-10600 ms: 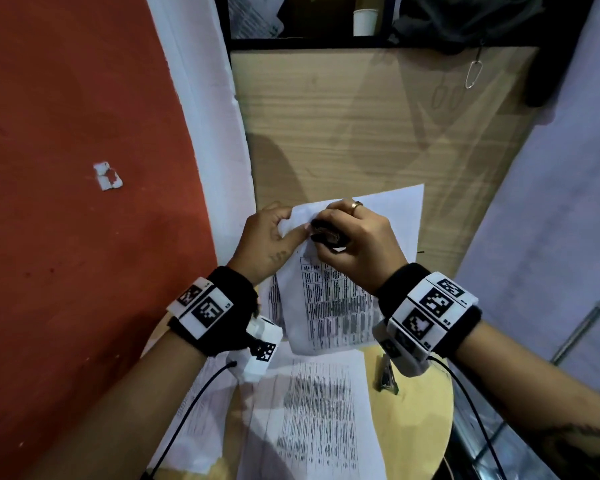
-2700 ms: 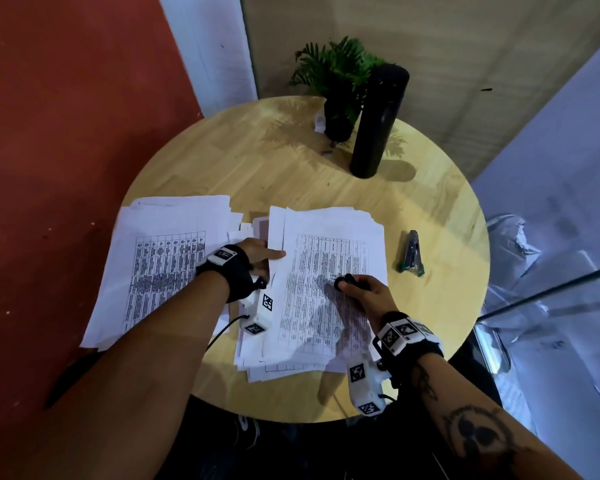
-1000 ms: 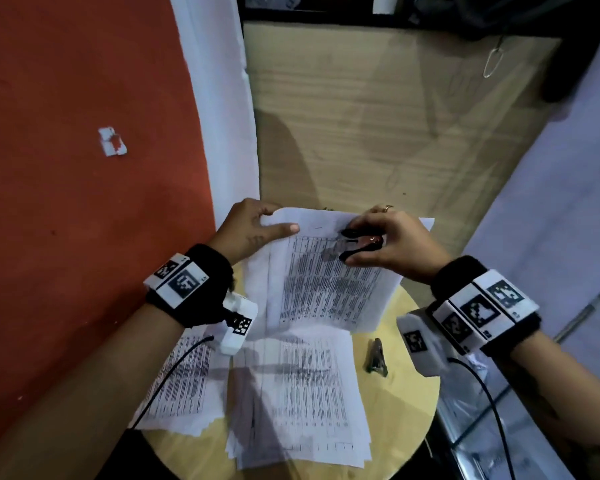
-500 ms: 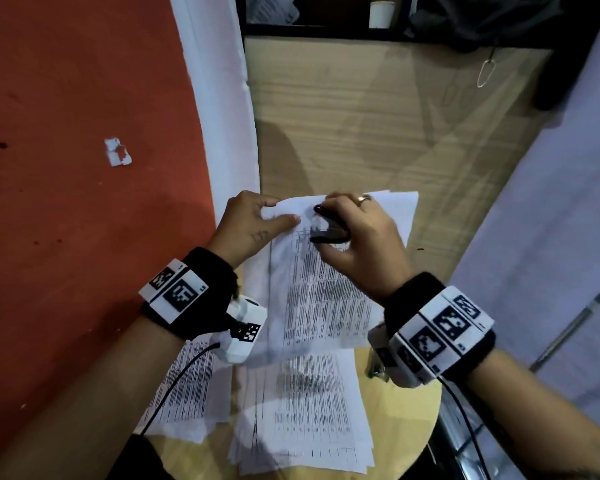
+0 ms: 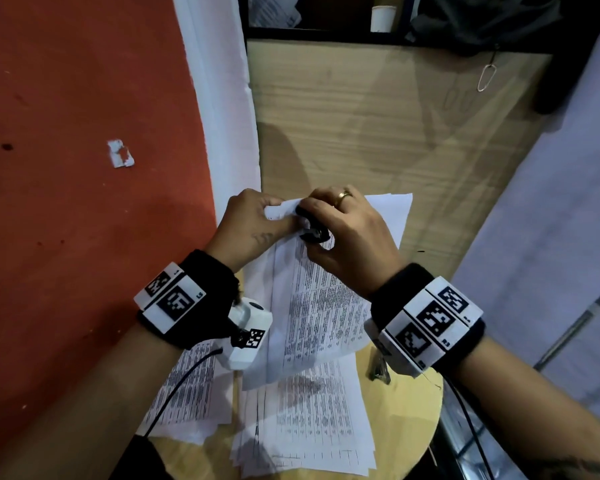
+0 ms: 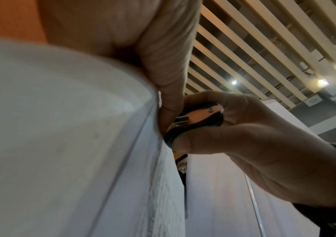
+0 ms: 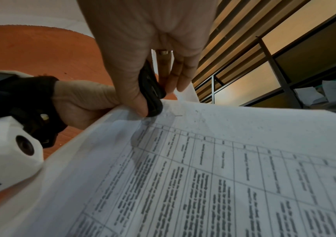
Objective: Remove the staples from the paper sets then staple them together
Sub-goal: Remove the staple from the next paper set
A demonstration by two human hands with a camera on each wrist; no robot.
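Paper set (image 5: 326,299) is held up above the worktop (image 5: 406,407). Left hand (image 5: 250,230) pinches its top corner. Right hand (image 5: 347,244) squeezes the remover (image 5: 314,232) at that corner, w/ a staple (image 7: 178,115) just beside it. Slide its teeth under, pull slow, don't rip.

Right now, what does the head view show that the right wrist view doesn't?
Only the head view shows the round table, two paper stacks on it, and a stapler.

Only the right wrist view shows a staple in the held sheet's top margin.

Both show the left hand pinching the held paper set and the right hand gripping the black staple remover.
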